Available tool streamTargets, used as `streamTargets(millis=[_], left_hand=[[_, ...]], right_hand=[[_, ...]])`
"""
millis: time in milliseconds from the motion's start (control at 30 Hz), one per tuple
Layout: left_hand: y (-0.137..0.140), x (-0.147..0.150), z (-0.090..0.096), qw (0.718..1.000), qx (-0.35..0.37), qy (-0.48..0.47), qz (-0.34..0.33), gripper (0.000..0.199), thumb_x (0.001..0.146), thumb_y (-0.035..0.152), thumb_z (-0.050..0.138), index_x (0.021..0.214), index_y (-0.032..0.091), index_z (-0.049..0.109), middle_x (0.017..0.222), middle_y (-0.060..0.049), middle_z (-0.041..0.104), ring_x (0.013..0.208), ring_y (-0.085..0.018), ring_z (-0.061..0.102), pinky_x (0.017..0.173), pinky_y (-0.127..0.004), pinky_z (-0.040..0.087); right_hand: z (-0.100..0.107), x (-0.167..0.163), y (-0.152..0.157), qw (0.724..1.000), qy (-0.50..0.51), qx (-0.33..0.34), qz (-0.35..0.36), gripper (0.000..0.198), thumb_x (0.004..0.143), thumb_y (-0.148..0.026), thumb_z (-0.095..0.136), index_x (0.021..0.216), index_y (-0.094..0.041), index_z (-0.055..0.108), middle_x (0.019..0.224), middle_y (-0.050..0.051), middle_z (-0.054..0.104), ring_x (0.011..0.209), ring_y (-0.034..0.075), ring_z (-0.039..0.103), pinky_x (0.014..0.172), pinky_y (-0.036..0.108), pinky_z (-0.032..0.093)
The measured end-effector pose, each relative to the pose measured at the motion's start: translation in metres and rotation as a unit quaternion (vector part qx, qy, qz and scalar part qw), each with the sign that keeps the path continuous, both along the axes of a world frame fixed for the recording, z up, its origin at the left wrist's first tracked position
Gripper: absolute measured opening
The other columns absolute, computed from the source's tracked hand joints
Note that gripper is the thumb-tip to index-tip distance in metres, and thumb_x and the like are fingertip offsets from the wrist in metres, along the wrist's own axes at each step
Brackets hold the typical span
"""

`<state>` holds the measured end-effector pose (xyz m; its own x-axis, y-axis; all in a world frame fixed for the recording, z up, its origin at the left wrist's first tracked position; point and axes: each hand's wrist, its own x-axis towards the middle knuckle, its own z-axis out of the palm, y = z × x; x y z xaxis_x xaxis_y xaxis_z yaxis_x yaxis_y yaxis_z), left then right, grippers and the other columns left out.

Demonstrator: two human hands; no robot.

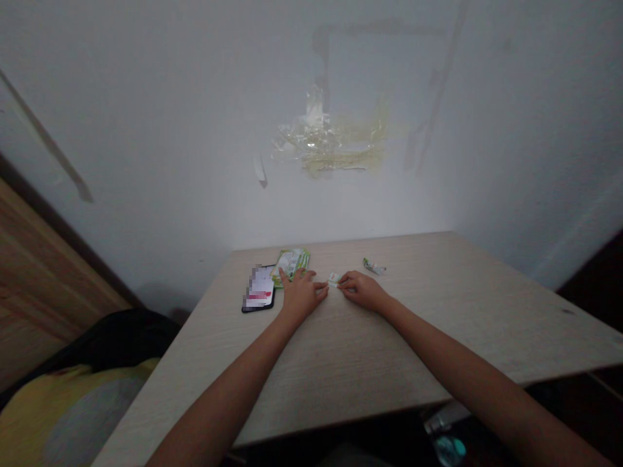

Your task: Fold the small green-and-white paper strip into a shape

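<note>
Pinching a small white packet (333,279) between both hands (335,290) on the table (438,311)

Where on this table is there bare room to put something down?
The table is bare right of the right hand, out to the right edge, and along the near edge beside both forearms. It is crowded at the far middle: phone, green packets, left hand, small sachet between the hands, and wrapper.

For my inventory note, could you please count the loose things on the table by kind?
Phone: 1
Green packet: 1
Small wrappers: 2, one between the left hand and right hand, one further back
Total: 4
</note>
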<state>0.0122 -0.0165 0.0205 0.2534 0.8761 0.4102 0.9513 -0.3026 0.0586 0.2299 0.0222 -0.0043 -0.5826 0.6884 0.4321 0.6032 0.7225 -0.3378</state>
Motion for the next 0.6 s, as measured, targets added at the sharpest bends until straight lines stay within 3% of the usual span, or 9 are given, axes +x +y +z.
streamTargets(millis=[333,600], left_hand=[[-0.0051,0.0045,0.0056,1.000,0.006,-0.007,-0.017,0.029,0.089,0.046,0.050,0.101,0.039,0.075,0.120,-0.005,0.067,0.130,-0.035,0.042,0.110,-0.072,-0.011],[-0.0009,0.0028,-0.0035,0.999,-0.012,-0.029,0.031,0.030,0.090,0.051,0.048,0.102,0.042,0.075,0.132,-0.003,0.061,0.135,-0.036,0.036,0.109,-0.074,-0.009]], right_hand=[[0.0015,0.0012,-0.0009,1.000,0.002,-0.007,-0.002,0.022,0.088,-0.020,0.059,0.101,-0.023,0.076,0.107,0.007,0.070,0.105,0.019,0.062,0.094,0.032,0.047],[0.0037,0.0009,-0.0027,1.000,0.010,-0.009,0.002,0.021,0.088,-0.020,0.059,0.100,-0.023,0.076,0.106,0.007,0.070,0.104,0.019,0.062,0.093,0.032,0.048]])
